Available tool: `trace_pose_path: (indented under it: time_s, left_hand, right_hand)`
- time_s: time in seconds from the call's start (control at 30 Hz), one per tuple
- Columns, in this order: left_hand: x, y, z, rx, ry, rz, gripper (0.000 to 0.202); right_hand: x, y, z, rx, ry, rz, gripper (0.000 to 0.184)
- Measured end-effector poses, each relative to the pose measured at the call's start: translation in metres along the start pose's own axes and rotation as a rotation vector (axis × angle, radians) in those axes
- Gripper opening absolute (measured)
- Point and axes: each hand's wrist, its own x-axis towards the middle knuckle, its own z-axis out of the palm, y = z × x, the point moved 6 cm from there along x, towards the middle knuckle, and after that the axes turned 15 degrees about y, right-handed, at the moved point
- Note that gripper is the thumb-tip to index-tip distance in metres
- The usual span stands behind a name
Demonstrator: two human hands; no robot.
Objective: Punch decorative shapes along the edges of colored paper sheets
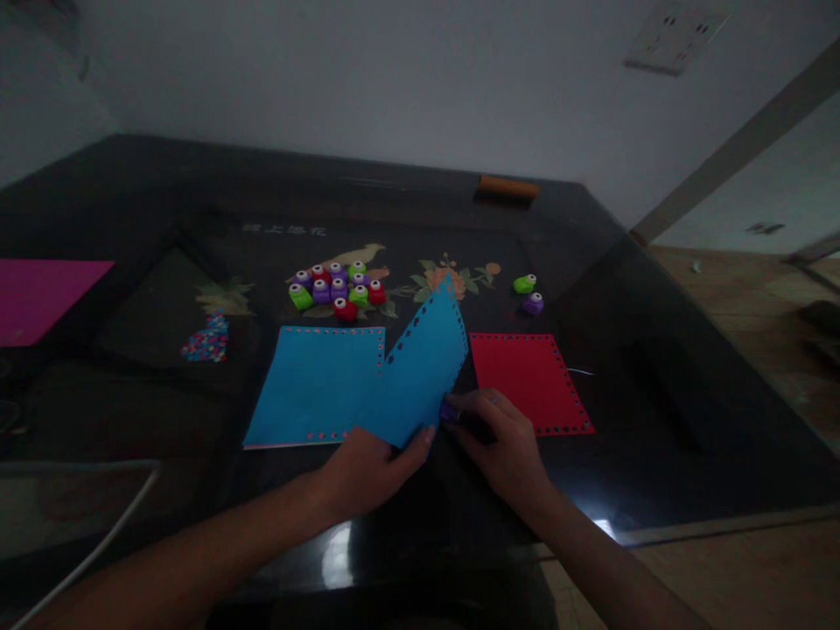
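My left hand point(367, 468) grips the near edge of a blue paper sheet point(420, 367) that is lifted and tilted, its edges lined with punched holes. My right hand point(502, 437) is closed on a small purple punch point(450, 411) set at that sheet's lower right edge. A second blue sheet point(315, 385) lies flat under and to the left of it. A red sheet point(531, 381) with punched edges lies flat just right of my right hand.
A cluster of several small green, purple and red punches point(338, 287) sits behind the blue sheets. A green punch point(525, 283) and a purple punch point(533, 304) lie behind the red sheet. Confetti pile point(208, 339) and magenta sheet point(39, 293) lie left. Dark glass table point(656, 420).
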Motion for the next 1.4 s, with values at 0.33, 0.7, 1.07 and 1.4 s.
trace_pose_path:
  time_s: [0.33, 0.7, 1.07, 1.4]
  left_hand:
    - [-0.003, 0.003, 0.002, 0.071, -0.001, 0.156, 0.02]
    - [-0.005, 0.005, 0.005, 0.129, -0.016, 0.186, 0.02]
    - [-0.006, 0.009, 0.008, 0.116, -0.014, 0.286, 0.02]
    - [-0.008, 0.004, 0.005, 0.135, 0.01, 0.259, 0.019]
  right_hand:
    - [-0.005, 0.004, 0.004, 0.044, -0.054, 0.033, 0.022]
    - [-0.005, 0.011, 0.009, -0.032, -0.099, 0.133, 0.029]
    - [-0.004, 0.009, 0.009, -0.063, -0.07, 0.117, 0.025]
    - [-0.005, 0.001, 0.003, -0.028, 0.001, -0.031, 0.016]
